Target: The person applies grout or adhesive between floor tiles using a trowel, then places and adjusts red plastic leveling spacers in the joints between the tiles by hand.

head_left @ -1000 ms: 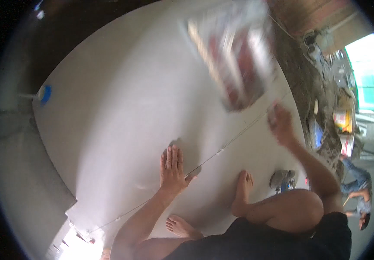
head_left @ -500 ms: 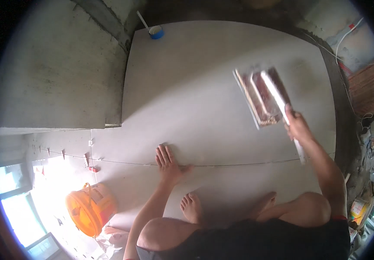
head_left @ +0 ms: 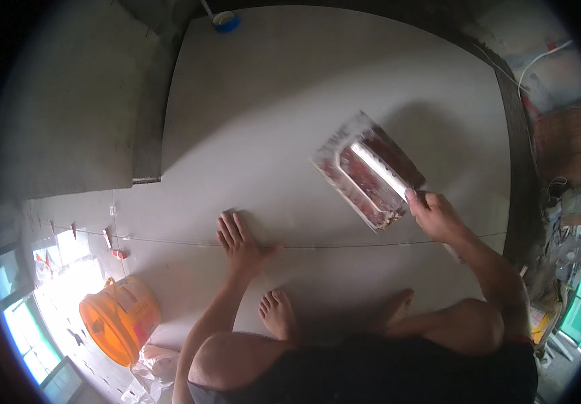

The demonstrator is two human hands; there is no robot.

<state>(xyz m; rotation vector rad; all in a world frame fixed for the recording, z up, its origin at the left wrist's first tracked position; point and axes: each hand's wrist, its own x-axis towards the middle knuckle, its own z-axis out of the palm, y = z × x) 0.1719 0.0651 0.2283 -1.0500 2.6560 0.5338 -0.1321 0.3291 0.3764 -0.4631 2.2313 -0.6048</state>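
Note:
My left hand [head_left: 240, 248] lies flat with its fingers spread on a large pale grey tile [head_left: 270, 135], its thumb beside the thin joint that runs across. In my right hand [head_left: 435, 214] is the handle of a tile beater, a rectangular reddish-brown plate [head_left: 374, 178] with a pale loop frame and dusty edges. The beater is tilted over the right half of the tile, its shadow falling apart from it to the upper right. The far end of its handle shows below my wrist. My bare feet rest on the near tile [head_left: 344, 286].
An orange bucket [head_left: 121, 316] stands at the lower left beside a plastic bag [head_left: 149, 367]. Red wedges [head_left: 107, 237] line the joint on the left. A blue roll of tape [head_left: 226, 22] sits at the far left corner, near a concrete block wall [head_left: 75, 101]. White cable [head_left: 523, 74] hangs at right.
My right hand has moved left and nearer with the beater, whose plate now faces more upward. My left hand stays flat on the tile. The whole view has shifted slightly.

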